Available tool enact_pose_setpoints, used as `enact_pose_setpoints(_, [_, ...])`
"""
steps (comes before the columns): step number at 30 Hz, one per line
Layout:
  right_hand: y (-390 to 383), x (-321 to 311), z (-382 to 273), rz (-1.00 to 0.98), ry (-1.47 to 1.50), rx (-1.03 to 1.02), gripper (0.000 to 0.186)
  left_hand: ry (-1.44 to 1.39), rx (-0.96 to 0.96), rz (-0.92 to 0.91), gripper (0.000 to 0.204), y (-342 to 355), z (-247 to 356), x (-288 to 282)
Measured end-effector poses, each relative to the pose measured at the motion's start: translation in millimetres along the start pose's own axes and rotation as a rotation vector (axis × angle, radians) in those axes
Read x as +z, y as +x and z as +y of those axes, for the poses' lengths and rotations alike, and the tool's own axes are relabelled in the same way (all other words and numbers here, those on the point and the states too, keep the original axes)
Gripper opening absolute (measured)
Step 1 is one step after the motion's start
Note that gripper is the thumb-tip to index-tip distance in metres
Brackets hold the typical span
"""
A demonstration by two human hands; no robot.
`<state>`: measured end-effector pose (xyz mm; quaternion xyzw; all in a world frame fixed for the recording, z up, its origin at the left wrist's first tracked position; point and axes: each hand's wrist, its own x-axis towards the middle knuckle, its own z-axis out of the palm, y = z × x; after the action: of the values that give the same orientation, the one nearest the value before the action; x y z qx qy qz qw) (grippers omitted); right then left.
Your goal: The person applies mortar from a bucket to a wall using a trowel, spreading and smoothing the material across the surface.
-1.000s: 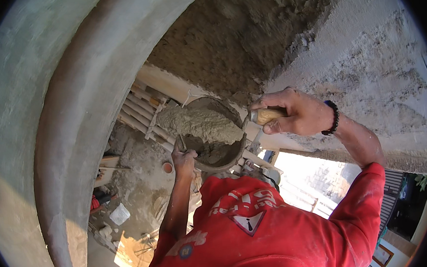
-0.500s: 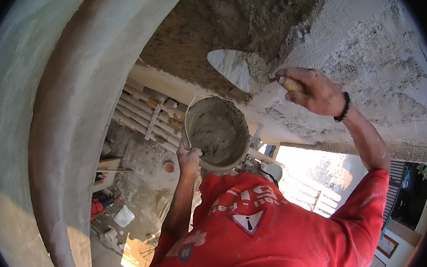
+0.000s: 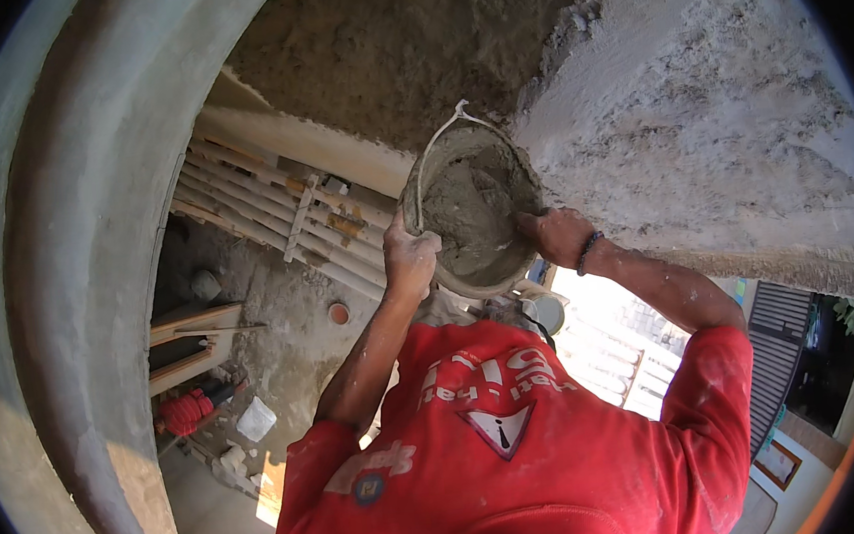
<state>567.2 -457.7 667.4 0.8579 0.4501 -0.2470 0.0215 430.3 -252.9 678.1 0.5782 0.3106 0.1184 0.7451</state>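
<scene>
My left hand is closed on the left rim of a round bucket, by its thin pale handle. Grey wet mortar fills much of the bucket, which tilts so that its mouth faces me. At the opposite rim, my right hand is closed around the trowel, its fingers at the bucket's mouth. The trowel's blade is down in the mortar and hard to make out. Just beyond the bucket, a dark patch of fresh mortar covers the wall, bordering a rough whitish surface.
A curved grey plastered edge sweeps down the left side. Far below lie wooden poles, a small reddish pot, a white bag and a person's red sleeve. A dark slatted gate stands at lower right.
My right hand has come down and left from the wall, taking the trowel into the bucket. My left hand has moved the bucket up and right in view.
</scene>
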Motion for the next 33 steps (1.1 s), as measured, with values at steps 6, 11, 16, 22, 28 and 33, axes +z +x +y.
enact_pose_setpoints(6, [-12,27,-6,-0.012,0.423,-0.054,0.037,0.063,0.002,-0.014,0.054,1,-10,0])
enact_pose_setpoints(11, [-7,36,-11,0.110,0.552,-0.136,0.041,-0.080,-0.081,0.020,0.058,-1,-19,-11])
enact_pose_setpoints(16, [-4,22,-8,0.140,0.583,-0.171,0.041,-0.154,-0.055,0.061,0.061,-7,-12,-21])
enact_pose_setpoints(22, [11,15,-4,0.210,0.437,-0.190,0.038,-0.172,-0.055,0.150,0.062,-10,-21,-43])
enact_pose_setpoints(28, [7,-49,-24,0.100,0.495,-0.205,0.034,-0.225,0.005,0.232,0.058,-11,-45,-75])
enact_pose_setpoints(33, [-4,-100,-38,-0.032,0.672,-0.420,0.040,-0.089,-0.053,0.392,0.054,-20,-73,-114])
